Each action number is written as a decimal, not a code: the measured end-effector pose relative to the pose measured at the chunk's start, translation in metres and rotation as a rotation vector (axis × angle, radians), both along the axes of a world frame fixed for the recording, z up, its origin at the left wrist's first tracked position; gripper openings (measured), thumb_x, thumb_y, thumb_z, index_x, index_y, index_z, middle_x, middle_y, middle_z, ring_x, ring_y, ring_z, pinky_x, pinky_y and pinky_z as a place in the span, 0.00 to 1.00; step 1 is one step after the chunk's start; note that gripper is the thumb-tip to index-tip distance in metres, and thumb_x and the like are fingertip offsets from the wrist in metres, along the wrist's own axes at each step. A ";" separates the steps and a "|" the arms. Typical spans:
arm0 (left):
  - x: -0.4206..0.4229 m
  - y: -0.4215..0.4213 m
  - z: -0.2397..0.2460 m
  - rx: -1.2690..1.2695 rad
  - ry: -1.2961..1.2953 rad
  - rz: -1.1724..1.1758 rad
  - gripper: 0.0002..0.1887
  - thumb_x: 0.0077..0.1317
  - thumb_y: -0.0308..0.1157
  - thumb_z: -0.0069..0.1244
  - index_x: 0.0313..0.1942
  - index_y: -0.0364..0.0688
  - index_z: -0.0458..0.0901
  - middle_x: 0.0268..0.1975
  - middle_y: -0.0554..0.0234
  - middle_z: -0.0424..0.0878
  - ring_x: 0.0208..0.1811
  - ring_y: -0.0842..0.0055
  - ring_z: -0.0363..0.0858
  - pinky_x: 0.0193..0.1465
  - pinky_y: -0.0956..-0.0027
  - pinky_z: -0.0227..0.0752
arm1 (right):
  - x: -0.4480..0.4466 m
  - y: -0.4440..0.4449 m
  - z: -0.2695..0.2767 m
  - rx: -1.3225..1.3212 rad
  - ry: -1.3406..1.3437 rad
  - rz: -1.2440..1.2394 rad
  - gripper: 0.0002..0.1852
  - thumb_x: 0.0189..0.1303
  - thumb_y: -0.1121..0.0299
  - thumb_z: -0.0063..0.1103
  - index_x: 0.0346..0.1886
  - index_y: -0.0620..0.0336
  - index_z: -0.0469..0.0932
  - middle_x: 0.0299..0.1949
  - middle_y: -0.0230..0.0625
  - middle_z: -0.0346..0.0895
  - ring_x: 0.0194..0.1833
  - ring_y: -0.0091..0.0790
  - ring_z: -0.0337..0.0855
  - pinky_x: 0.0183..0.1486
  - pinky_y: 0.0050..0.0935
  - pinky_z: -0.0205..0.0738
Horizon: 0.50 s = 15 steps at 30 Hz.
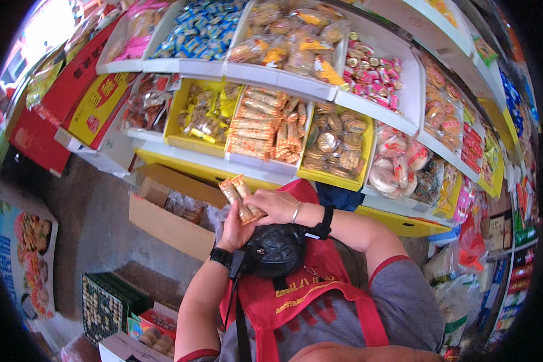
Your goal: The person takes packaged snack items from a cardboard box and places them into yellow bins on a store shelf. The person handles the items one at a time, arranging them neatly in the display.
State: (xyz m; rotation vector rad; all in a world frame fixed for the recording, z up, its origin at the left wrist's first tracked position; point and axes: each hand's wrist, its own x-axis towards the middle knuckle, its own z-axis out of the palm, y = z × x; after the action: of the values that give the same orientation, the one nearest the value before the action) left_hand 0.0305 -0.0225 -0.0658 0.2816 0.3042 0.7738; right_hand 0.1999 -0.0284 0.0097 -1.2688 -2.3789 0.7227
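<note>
In front of my waist, my left hand [235, 231] and my right hand [277, 207] together hold two wrapped snack bars [231, 191] side by side. Their wrappers are clear with orange ends, and the upper ends stick out beyond my fingers. My left fingers support the bars from the lower left, and my right fingers cover their right side. Just beyond my hands, a white bin [295, 168] holds similar orange-wrapped bars [254, 122], some in a neat stack and others loose. A black quilted pouch [273, 251] hangs below my hands over my red apron [294, 296].
Yellow bins [194, 144] and white shelf trays [278, 78] of packaged snacks rise in tiers ahead. An open cardboard box [169, 221] stands on the floor to the left. Lower left are a dark green crate of eggs [102, 307] and a picture-printed carton [31, 262].
</note>
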 end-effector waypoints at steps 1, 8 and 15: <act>-0.001 -0.001 0.001 0.059 -0.034 -0.007 0.26 0.72 0.51 0.32 0.63 0.45 0.61 0.60 0.59 0.70 0.62 0.65 0.67 0.66 0.55 0.59 | 0.000 0.001 0.000 -0.030 -0.040 -0.025 0.26 0.47 0.60 0.66 0.50 0.48 0.68 0.38 0.43 0.71 0.41 0.49 0.76 0.40 0.43 0.72; -0.002 -0.001 0.003 0.029 0.033 -0.016 0.24 0.72 0.47 0.35 0.62 0.44 0.62 0.59 0.60 0.71 0.61 0.67 0.69 0.65 0.58 0.59 | 0.006 -0.001 0.010 -0.122 -0.031 -0.106 0.24 0.45 0.63 0.64 0.48 0.50 0.69 0.37 0.44 0.72 0.40 0.50 0.77 0.40 0.43 0.72; 0.000 0.001 0.005 0.124 0.098 -0.085 0.28 0.71 0.44 0.38 0.66 0.41 0.56 0.63 0.55 0.67 0.63 0.65 0.66 0.67 0.59 0.58 | 0.010 0.001 0.020 0.041 0.097 -0.253 0.26 0.41 0.63 0.68 0.46 0.55 0.70 0.39 0.44 0.74 0.41 0.48 0.77 0.43 0.41 0.73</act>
State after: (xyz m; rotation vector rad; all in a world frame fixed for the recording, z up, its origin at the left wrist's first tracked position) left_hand 0.0306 -0.0219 -0.0604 0.4474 0.3350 0.6974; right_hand 0.2095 -0.0276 0.0299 -1.4494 -2.0964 0.6388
